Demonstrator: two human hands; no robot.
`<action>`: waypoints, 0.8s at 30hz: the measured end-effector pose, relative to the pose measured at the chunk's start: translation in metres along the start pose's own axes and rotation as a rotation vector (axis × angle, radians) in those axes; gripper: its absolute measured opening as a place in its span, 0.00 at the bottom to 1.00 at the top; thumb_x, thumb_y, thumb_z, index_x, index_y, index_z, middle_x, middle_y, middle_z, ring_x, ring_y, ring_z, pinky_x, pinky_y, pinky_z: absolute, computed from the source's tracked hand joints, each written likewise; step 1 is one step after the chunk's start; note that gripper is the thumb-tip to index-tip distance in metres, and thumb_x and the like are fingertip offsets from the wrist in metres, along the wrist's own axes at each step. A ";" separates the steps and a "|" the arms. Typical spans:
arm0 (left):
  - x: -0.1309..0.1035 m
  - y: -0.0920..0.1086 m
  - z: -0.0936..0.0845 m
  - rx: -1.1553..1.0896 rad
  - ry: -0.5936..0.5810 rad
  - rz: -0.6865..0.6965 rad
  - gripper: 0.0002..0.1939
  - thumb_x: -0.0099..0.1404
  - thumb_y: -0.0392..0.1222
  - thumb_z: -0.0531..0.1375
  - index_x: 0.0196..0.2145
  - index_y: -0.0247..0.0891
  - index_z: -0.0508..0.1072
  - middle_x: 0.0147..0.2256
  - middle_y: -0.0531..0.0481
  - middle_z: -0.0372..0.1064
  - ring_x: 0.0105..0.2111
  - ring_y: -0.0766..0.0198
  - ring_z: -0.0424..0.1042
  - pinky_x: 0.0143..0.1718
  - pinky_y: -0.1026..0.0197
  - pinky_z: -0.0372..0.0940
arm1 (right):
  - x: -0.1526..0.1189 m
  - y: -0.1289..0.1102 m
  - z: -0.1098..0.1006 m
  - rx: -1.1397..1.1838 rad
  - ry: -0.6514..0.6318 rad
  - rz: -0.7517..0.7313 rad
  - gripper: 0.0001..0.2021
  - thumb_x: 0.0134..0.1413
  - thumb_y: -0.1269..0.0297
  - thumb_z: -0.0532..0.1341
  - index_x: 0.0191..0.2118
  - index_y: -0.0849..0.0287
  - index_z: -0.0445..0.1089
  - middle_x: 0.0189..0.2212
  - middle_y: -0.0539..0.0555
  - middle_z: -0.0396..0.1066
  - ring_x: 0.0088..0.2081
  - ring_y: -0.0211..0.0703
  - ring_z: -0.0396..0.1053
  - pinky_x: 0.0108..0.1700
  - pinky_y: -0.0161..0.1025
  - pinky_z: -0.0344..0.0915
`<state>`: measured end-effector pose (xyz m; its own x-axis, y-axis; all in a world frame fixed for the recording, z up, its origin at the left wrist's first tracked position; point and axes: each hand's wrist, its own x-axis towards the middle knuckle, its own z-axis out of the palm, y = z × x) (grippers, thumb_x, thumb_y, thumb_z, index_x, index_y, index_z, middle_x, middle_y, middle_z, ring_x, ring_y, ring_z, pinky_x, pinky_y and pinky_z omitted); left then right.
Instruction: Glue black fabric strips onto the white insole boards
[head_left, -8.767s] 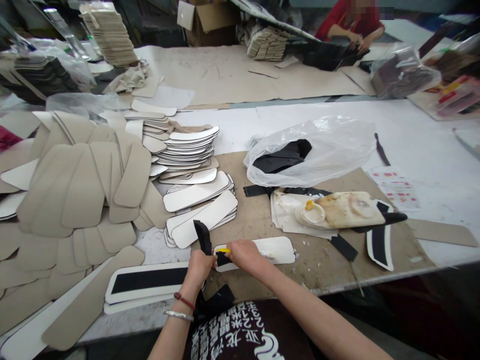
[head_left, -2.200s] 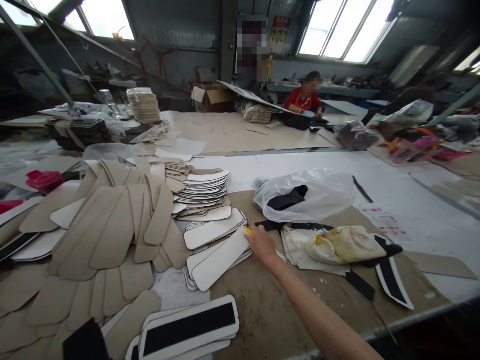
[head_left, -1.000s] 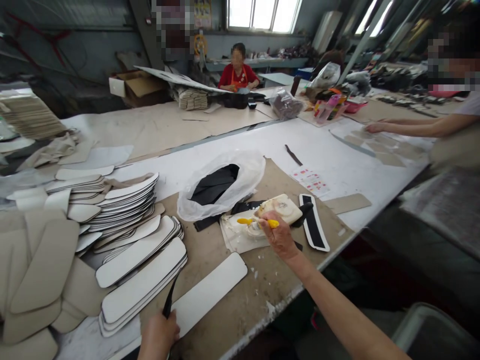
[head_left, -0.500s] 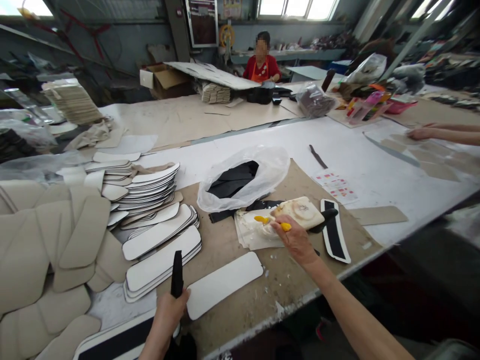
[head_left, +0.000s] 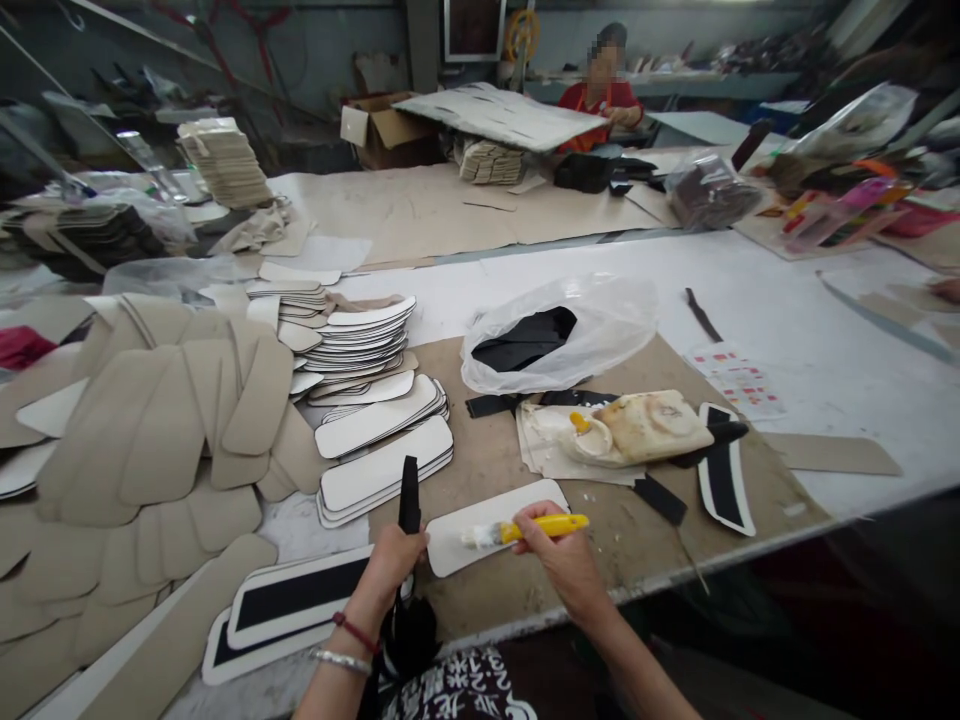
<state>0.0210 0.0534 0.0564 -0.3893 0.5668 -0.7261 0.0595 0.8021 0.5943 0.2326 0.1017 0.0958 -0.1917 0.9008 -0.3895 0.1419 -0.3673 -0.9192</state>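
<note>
My right hand (head_left: 561,550) grips a yellow-handled brush (head_left: 551,525). Its whitish bristles lie on a white rounded panel (head_left: 540,496) flat on the brown board. My left hand (head_left: 395,560) is closed on a black strip (head_left: 409,492) that sticks up beside the panel's left end; its fingertips are near the panel edge. Behind the right hand lies a cut-open, stained white plastic container (head_left: 660,425) with something yellow (head_left: 580,422) at its opening. Under my left forearm are white panels bearing black strips (head_left: 300,603); a similar panel (head_left: 726,470) lies at the right.
Stacks of white panels (head_left: 386,463) and overlapping beige pieces (head_left: 161,420) cover the left. A plastic bag (head_left: 615,320) of black pieces stands behind the brown board (head_left: 480,400). Across the table sits a person in red (head_left: 600,100); another person's hand (head_left: 946,290) shows at the right edge.
My right hand has carried the brush from the container leftward and nearer, onto the white panel. My left hand still holds the black strip. The view has turned left.
</note>
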 end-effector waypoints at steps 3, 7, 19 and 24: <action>0.003 -0.004 -0.002 0.011 -0.031 0.014 0.06 0.47 0.39 0.58 0.21 0.32 0.68 0.11 0.53 0.61 0.11 0.71 0.54 0.14 0.67 0.47 | -0.002 0.012 0.030 0.006 -0.026 -0.020 0.13 0.47 0.52 0.59 0.28 0.58 0.61 0.22 0.48 0.65 0.23 0.38 0.66 0.29 0.36 0.62; 0.006 -0.007 -0.004 0.046 -0.028 0.011 0.04 0.47 0.36 0.57 0.20 0.32 0.69 0.11 0.52 0.61 0.11 0.70 0.56 0.14 0.67 0.48 | 0.001 0.031 0.046 -0.053 -0.012 -0.026 0.13 0.47 0.52 0.58 0.28 0.58 0.62 0.21 0.47 0.65 0.23 0.39 0.66 0.29 0.36 0.62; 0.007 -0.005 -0.007 0.127 0.012 0.041 0.05 0.48 0.36 0.58 0.21 0.31 0.70 0.10 0.52 0.61 0.15 0.63 0.64 0.19 0.64 0.54 | 0.011 0.035 0.000 -0.531 0.266 -0.342 0.09 0.53 0.60 0.53 0.27 0.58 0.63 0.26 0.51 0.65 0.31 0.41 0.63 0.37 0.38 0.59; 0.009 -0.007 -0.006 0.143 0.036 0.057 0.06 0.48 0.38 0.58 0.21 0.31 0.71 0.10 0.51 0.62 0.16 0.61 0.65 0.20 0.62 0.56 | 0.018 0.036 -0.030 -0.638 0.356 -0.464 0.08 0.55 0.62 0.52 0.30 0.58 0.63 0.28 0.52 0.64 0.33 0.41 0.63 0.38 0.38 0.59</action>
<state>0.0118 0.0520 0.0478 -0.4142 0.6068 -0.6783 0.2113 0.7890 0.5768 0.2634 0.1113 0.0580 -0.0647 0.9855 0.1568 0.6632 0.1599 -0.7311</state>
